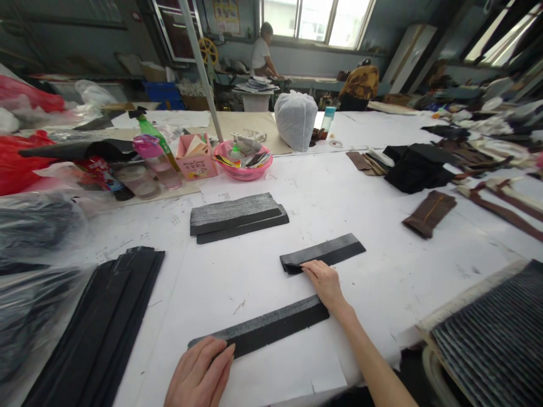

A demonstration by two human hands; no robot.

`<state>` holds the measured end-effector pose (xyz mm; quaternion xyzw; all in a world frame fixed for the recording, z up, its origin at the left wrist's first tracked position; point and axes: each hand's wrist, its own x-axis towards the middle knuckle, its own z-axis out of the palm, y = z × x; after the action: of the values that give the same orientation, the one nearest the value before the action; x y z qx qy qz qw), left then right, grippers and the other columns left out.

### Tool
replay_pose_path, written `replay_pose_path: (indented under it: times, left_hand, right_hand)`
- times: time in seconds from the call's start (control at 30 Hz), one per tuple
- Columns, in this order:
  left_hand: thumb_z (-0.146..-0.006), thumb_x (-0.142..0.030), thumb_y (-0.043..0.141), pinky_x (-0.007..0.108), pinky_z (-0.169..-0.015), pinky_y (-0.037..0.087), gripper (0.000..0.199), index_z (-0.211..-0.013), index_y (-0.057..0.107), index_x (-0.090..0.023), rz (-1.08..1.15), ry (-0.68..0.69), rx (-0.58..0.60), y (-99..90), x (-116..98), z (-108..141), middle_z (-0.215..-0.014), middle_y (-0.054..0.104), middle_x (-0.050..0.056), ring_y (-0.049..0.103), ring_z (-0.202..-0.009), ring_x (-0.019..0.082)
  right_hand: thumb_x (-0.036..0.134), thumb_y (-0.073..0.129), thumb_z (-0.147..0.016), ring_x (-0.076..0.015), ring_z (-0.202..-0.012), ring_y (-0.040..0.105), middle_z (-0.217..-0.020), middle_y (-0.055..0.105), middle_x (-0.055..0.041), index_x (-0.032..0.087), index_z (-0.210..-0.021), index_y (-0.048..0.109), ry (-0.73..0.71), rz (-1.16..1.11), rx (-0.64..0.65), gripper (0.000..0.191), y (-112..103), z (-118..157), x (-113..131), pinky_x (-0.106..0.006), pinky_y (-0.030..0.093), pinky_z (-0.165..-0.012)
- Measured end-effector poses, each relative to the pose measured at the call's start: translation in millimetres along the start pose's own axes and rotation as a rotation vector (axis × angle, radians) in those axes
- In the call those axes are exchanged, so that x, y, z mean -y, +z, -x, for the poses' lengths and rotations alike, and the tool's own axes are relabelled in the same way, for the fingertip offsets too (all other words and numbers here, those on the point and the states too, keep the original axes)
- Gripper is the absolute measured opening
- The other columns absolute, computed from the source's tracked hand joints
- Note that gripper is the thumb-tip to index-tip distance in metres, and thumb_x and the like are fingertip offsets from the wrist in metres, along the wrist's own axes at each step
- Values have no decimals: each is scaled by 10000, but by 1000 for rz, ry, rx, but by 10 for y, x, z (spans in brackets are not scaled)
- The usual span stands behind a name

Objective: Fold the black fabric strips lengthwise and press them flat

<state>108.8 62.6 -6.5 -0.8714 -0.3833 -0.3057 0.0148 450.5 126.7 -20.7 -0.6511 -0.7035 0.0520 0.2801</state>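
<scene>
Now R hand (324,284) has thumb & fingertips closed on far strip (333,246), pinching its near edge toward the L end. L hand (200,373), fingers bent, touches L end of near strip (271,327); can't tell if it grips. Both strips lie on white table (237,277), apart. Beyond: strip stack (237,215), then pink basket (245,172). Black pcs (106,316) far L, brown pc. (430,213) off R.

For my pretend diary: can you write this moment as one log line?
left hand: on left end of near strip | right hand: fingers pinching far strip | pink basket: farther back
</scene>
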Motion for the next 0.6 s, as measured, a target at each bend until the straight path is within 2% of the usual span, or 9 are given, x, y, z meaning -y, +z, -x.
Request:
replay_pose_path:
  times: [0.1, 0.27, 0.4, 0.53, 0.6]
  left_hand:
    - [-886, -132, 507, 352, -866, 496, 210, -1036, 643, -186, -4, 37, 45, 109, -117, -306, -1014, 666, 68, 605, -993, 210]
    - [-880, -75, 427, 385, -871, 521, 318, -1140, 588, -164, -83, 121, 235, 533, -349, -771, -1186, 630, 89, 583, -1085, 241]
    - [-856, -18, 399, 355, -904, 513, 398, -1220, 536, -102, -98, 152, 383, 797, -553, -1117, -1296, 560, 123, 562, -1129, 230]
    - [-845, -10, 422, 345, -789, 543, 394, -1211, 546, -87, -172, 85, 460, 984, -662, -1318, -1249, 583, 135, 607, -1004, 228]
    - [-849, -29, 451, 355, -729, 543, 365, -1194, 560, -78, -236, 44, 473, 1079, -667, -1347, -1202, 600, 151, 617, -929, 234]
  right_hand:
    - [190, 457, -940, -172, -851, 592, -916, 672, -22, 211, -977, 647, -4, -13, 18, 195, 10, 15, 102, -280, 459, -748]
    - [163, 495, -914, -189, -851, 570, -896, 666, -17, 231, -936, 653, 30, 33, 41, 173, 22, 11, 211, -298, 444, -740]
    - [210, 518, -912, -189, -845, 557, -893, 657, -17, 238, -875, 646, 52, 21, 56, 136, 26, 10, 223, -293, 434, -729]
    - [214, 524, -894, -197, -820, 542, -853, 647, -24, 239, -833, 644, 109, -59, 29, 137, 51, 26, 239, -305, 421, -712]
    - [241, 586, -846, -199, -813, 540, -821, 645, -23, 239, -775, 650, 196, -262, -40, 96, 90, 16, 244, -310, 425, -722]
